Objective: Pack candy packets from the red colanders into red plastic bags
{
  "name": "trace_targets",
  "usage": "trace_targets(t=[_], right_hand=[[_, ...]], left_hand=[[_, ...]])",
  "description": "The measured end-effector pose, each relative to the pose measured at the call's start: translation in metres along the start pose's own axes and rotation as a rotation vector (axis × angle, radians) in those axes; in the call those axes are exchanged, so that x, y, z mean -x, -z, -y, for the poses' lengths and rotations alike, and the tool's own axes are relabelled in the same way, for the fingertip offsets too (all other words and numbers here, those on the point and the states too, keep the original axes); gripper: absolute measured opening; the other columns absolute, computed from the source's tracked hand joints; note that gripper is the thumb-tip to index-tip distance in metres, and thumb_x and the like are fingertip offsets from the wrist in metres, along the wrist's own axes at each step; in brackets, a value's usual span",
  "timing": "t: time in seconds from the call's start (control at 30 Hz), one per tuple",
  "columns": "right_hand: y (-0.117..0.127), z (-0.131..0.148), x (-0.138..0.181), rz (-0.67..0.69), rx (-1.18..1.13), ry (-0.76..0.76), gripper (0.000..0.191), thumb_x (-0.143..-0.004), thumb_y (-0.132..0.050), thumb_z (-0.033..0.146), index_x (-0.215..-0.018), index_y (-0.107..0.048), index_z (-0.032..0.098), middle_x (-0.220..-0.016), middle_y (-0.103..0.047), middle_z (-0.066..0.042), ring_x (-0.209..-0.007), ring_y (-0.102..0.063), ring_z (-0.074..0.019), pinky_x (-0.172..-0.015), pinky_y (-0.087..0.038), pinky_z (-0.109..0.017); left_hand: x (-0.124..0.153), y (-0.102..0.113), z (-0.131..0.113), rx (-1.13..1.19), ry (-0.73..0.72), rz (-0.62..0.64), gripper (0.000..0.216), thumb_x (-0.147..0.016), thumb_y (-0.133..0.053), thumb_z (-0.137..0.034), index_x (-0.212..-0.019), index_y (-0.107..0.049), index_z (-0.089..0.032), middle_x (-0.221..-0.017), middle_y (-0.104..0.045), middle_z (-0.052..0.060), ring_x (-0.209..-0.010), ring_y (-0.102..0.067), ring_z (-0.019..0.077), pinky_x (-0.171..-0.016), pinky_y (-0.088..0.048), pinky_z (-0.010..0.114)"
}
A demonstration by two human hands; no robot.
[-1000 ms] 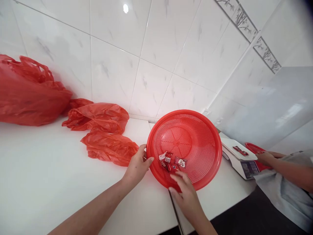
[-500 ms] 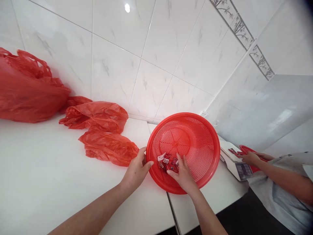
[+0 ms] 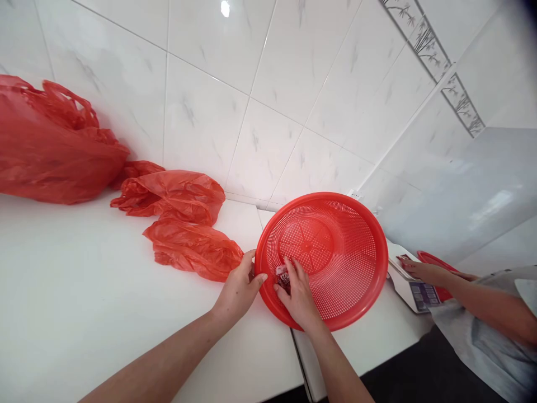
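A red perforated plastic basket is tilted, with its open side facing me. My left hand grips its left rim, thumb over the edge and fingers behind. Inside the basket, my right hand is curled around small red packets with white print, at the lower left of the inner wall. The palm and fingers cover most of the packets, so how many there are is hidden. A crumpled red plastic bag lies just left of my left hand.
Another crumpled red bag and a large full-looking one lie along the tiled wall. On the right, a co-worker's hand holds a red packet over a white scale, beside a second red basket.
My right hand has moved left inside the basket and closed over the packets, hiding more of them. My left hand stays on the rim. The co-worker's hand has moved over the scale.
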State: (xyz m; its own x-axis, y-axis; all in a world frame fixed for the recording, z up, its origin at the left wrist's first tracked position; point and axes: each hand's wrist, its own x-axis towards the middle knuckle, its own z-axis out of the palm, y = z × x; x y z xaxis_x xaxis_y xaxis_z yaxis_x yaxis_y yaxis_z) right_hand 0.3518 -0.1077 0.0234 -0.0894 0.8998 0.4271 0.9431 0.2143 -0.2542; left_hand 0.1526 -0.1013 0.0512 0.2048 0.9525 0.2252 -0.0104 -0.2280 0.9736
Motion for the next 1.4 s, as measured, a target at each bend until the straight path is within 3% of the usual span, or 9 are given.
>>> trace_targets(t=[0.13, 0.27, 0.37, 0.47, 0.67, 0.87, 1.1, 1.3, 1.4], right_hand=[[-0.001, 0.000, -0.004, -0.032, -0.007, 0.043, 0.061, -0.085, -0.054, 0.038, -0.142, -0.037, 0.024, -0.122, -0.050, -0.011, -0.112, -0.053, -0.0261, -0.091, -0.048, -0.042], [0.000, 0.000, -0.011, -0.022, 0.019, 0.022, 0.033, -0.083, -0.057, 0.041, -0.110, -0.062, 0.023, -0.099, -0.055, -0.007, -0.093, -0.057, -0.0233, -0.079, -0.050, -0.036], [0.004, 0.001, -0.013, 0.001, 0.040, -0.012, 0.023, -0.080, -0.060, 0.043, -0.092, -0.063, 0.023, -0.092, -0.054, -0.006, -0.088, -0.056, -0.0221, -0.075, -0.048, -0.035], [0.011, 0.002, -0.009, 0.047, 0.019, -0.044, 0.023, -0.079, -0.062, 0.046, -0.087, -0.061, 0.024, -0.091, -0.053, -0.005, -0.087, -0.054, -0.0213, -0.073, -0.048, -0.033], [0.019, 0.000, 0.005, 0.040, 0.058, -0.076, 0.026, -0.080, -0.060, 0.049, -0.088, -0.061, 0.024, -0.092, -0.054, -0.005, -0.087, -0.054, -0.0225, -0.068, -0.048, -0.032], [0.021, -0.009, 0.006, 0.050, 0.041, -0.077, 0.031, -0.080, -0.062, 0.041, -0.108, -0.063, 0.028, -0.097, -0.053, -0.005, -0.090, -0.056, -0.0227, -0.074, -0.048, -0.035], [0.031, -0.011, 0.006, 0.178, -0.088, -0.156, 0.023, -0.076, -0.065, 0.037, -0.094, -0.065, 0.024, -0.095, -0.050, -0.004, -0.093, -0.054, -0.0204, -0.078, -0.047, -0.032], [0.040, -0.013, 0.014, 0.300, -0.112, -0.066, 0.044, -0.086, -0.054, 0.041, -0.129, -0.053, 0.030, -0.112, -0.053, -0.006, -0.106, -0.050, -0.0235, -0.090, -0.043, -0.038], [0.038, -0.011, 0.018, 0.267, -0.070, -0.098, 0.048, -0.084, -0.056, 0.049, -0.127, -0.053, 0.028, -0.113, -0.052, -0.008, -0.106, -0.050, -0.0260, -0.090, -0.043, -0.040]], left_hand=[[0.000, 0.000, 0.002, -0.023, -0.008, -0.004, 0.042, -0.084, -0.051, -0.030, -0.126, -0.046, -0.026, -0.076, -0.056, -0.002, -0.066, -0.052, 0.0147, -0.061, -0.046, 0.028], [-0.001, -0.001, 0.005, -0.026, 0.001, -0.008, 0.043, -0.084, -0.052, -0.030, -0.126, -0.046, -0.025, -0.076, -0.056, -0.001, -0.067, -0.053, 0.0154, -0.061, -0.046, 0.028], [-0.003, 0.000, 0.007, -0.004, 0.017, 0.000, 0.042, -0.084, -0.052, -0.031, -0.125, -0.045, -0.025, -0.080, -0.058, 0.000, -0.069, -0.056, 0.0161, -0.060, -0.046, 0.028], [-0.004, 0.000, 0.007, 0.013, 0.024, -0.003, 0.041, -0.084, -0.053, -0.033, -0.123, -0.044, -0.025, -0.080, -0.059, 0.000, -0.068, -0.055, 0.0153, -0.059, -0.047, 0.028], [-0.003, -0.001, 0.007, 0.033, 0.032, 0.007, 0.032, -0.084, -0.055, -0.035, -0.113, -0.047, -0.023, -0.078, -0.059, 0.000, -0.063, -0.054, 0.0137, -0.059, -0.047, 0.028], [-0.005, -0.001, 0.006, 0.010, 0.034, 0.002, 0.029, -0.084, -0.055, -0.034, -0.110, -0.047, -0.024, -0.079, -0.059, -0.001, -0.065, -0.055, 0.0140, -0.058, -0.045, 0.027], [-0.005, -0.002, 0.002, 0.024, 0.059, 0.020, 0.019, -0.083, -0.056, -0.034, -0.095, -0.048, -0.022, -0.079, -0.058, -0.001, -0.066, -0.055, 0.0136, -0.057, -0.048, 0.027], [-0.005, -0.003, 0.002, 0.028, 0.055, 0.020, 0.020, -0.083, -0.055, -0.033, -0.097, -0.047, -0.022, -0.080, -0.059, -0.001, -0.066, -0.055, 0.0131, -0.058, -0.048, 0.027], [-0.005, -0.003, 0.003, 0.015, 0.034, 0.028, 0.018, -0.083, -0.056, -0.032, -0.095, -0.047, -0.022, -0.082, -0.059, -0.001, -0.066, -0.055, 0.0126, -0.058, -0.047, 0.026]])
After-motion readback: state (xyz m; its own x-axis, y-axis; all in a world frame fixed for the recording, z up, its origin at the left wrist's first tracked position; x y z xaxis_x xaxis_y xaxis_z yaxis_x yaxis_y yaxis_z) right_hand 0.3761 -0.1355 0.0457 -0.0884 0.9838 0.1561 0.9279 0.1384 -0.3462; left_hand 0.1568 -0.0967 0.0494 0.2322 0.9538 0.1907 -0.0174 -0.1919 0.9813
